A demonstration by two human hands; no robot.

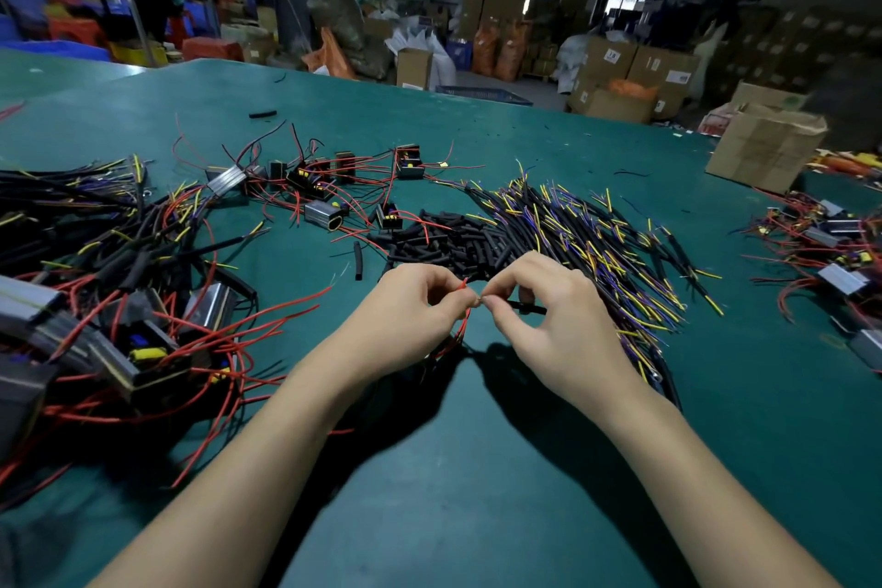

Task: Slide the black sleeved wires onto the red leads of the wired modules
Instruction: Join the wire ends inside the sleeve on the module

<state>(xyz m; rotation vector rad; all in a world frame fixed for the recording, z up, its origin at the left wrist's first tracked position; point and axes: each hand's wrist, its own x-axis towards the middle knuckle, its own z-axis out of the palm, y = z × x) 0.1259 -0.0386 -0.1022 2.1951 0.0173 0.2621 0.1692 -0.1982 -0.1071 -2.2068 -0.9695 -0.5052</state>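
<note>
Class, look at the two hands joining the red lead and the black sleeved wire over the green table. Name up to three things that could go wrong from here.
1. The left hand pinches the thin red lead near its tip; it may bend instead of entering the black sleeved wire pinched by the right hand.
2. The lead trails down into tangled red wires beside it; pulling could snag them.
3. The fingers hide the joint, so misalignment may go unnoticed.

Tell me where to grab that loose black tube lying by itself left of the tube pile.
Pinch the black tube at its middle, coming straight down from above. It lies flat on the green table, pointing away from you, with bare mat on both long sides for fingertips.
</note>
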